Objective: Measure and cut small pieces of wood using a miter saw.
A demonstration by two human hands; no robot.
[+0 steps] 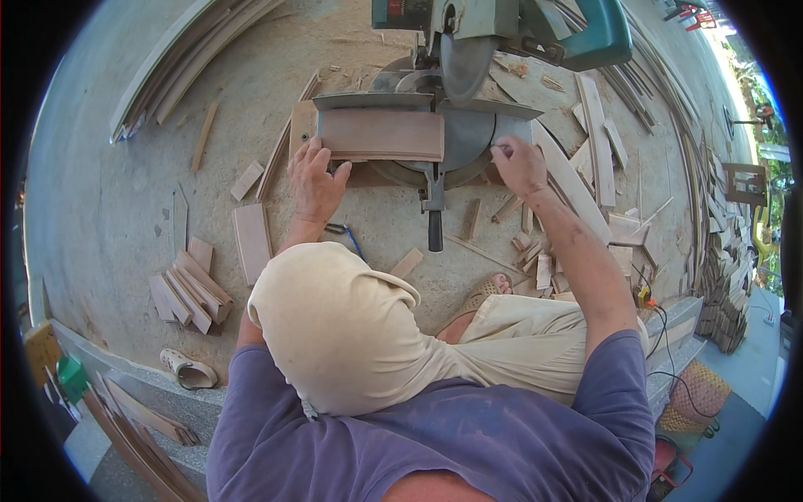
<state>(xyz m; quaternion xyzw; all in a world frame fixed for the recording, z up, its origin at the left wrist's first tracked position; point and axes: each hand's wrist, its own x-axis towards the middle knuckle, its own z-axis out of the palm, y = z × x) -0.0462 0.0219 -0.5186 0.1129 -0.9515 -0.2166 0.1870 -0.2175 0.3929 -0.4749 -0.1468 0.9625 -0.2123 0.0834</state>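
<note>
A flat reddish-brown wooden board (381, 134) lies against the fence of a miter saw (467, 65), its right end near the slot. The saw's round blade is raised above the base. At the board's left front corner is my left hand (320, 182), fingers bent against the end and thumb by the front edge. My right hand (520, 166) sits over the right side of the metal saw table (468, 138), fingertips pinched together. Whatever is between them is too small to make out. The black table handle (435, 230) points toward me.
Cut wood pieces (196, 289) are stacked at left, with offcuts (535, 259) scattered at right. Long strips (188, 54) lie far left; planks (595, 138) lie right of the saw. A clog (189, 369) and a power cord (661, 335) are near the step.
</note>
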